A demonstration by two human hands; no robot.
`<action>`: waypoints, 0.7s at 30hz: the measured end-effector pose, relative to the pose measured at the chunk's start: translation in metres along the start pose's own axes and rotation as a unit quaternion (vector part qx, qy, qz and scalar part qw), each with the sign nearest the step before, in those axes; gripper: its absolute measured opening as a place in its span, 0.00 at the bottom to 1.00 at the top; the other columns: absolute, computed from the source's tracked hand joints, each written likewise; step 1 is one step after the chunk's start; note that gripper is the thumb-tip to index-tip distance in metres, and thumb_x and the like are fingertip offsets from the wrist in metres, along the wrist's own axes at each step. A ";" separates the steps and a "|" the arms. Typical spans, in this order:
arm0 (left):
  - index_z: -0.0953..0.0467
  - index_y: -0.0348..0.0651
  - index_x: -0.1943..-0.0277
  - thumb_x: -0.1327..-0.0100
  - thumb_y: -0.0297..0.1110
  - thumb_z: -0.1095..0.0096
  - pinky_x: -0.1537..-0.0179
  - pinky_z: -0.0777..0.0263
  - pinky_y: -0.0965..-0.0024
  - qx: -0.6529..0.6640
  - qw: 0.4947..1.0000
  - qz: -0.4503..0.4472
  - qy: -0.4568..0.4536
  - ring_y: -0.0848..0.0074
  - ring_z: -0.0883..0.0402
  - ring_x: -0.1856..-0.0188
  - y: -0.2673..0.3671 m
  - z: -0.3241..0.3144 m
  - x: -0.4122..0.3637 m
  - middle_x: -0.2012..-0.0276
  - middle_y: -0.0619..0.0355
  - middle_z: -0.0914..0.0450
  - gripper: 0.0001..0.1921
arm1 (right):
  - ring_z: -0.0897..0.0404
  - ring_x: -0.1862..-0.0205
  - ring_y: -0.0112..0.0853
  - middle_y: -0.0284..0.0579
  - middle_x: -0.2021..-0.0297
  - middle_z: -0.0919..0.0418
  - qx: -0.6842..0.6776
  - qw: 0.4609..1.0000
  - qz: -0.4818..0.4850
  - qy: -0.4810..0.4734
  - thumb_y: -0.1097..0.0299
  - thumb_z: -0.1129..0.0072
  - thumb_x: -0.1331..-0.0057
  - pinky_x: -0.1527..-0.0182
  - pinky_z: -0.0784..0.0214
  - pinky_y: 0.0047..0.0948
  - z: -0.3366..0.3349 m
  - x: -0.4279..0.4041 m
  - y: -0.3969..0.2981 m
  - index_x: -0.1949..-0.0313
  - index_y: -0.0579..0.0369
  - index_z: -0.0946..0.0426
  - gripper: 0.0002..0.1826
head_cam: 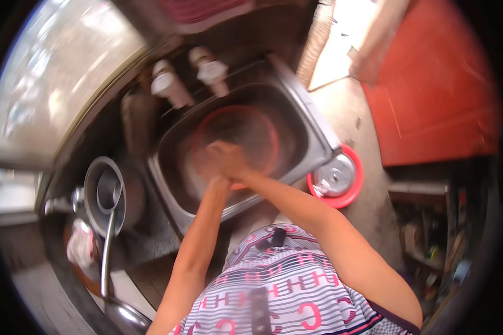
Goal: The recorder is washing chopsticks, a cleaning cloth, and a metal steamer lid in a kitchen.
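Observation:
My left hand [215, 165] and my right hand [234, 162] are close together over a metal sink [295, 165]. They overlap and are blurred, so their fingers are hard to make out, and I cannot tell if anything is between them. Beneath them sits a round basin with a red rim [274, 134] inside the sink. The basin's contents are too blurred to tell. Two white tap-like fittings [213, 74] stand along the sink's back edge.
Left of the sink are a round metal pot [89, 192] and a long metal handle [108, 255] angled across it. A pinkish-red basin [356, 188] holding metal ware [339, 173] is low at the right. Beyond it stands a red panel [436, 92] above cluttered shelving [419, 188].

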State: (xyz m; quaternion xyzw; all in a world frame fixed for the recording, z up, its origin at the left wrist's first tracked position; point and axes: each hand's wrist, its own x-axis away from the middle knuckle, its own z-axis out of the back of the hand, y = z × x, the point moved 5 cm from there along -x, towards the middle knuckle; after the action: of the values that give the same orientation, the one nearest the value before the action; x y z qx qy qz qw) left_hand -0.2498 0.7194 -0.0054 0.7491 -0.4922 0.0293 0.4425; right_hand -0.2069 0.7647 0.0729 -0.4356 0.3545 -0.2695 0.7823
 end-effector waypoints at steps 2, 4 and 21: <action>0.33 0.46 0.51 0.39 0.44 0.56 0.52 0.36 0.68 0.099 0.994 -0.017 -0.032 0.71 0.31 0.52 -0.007 0.022 -0.020 0.55 0.58 0.29 0.17 | 0.27 0.73 0.35 0.40 0.75 0.27 -0.181 0.977 -0.107 0.042 0.65 0.53 0.41 0.69 0.34 0.30 0.008 -0.008 -0.030 0.72 0.54 0.28 0.08; 0.32 0.43 0.53 0.39 0.41 0.56 0.54 0.36 0.70 -0.063 0.996 -0.056 -0.014 0.73 0.30 0.54 0.000 0.014 -0.017 0.56 0.58 0.29 0.16 | 0.28 0.81 0.31 0.38 0.81 0.28 -0.260 0.954 -0.134 0.069 0.65 0.53 0.39 0.76 0.35 0.29 0.013 -0.014 -0.019 0.73 0.55 0.29 0.09; 0.29 0.35 0.61 0.40 0.35 0.54 0.76 0.34 0.63 -0.584 0.602 -0.543 0.051 0.55 0.29 0.76 0.063 -0.034 0.042 0.73 0.47 0.25 0.12 | 0.29 0.67 0.26 0.38 0.72 0.27 -0.321 0.874 -0.363 0.007 0.59 0.56 0.37 0.62 0.37 0.21 0.003 -0.025 0.047 0.65 0.58 0.28 0.14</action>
State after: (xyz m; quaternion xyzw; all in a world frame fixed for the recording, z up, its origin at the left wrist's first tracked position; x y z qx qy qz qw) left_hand -0.2633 0.7057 0.0756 0.4581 0.1158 -0.4718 0.7444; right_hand -0.2140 0.8064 0.0410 -0.7591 0.2441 -0.4092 0.4435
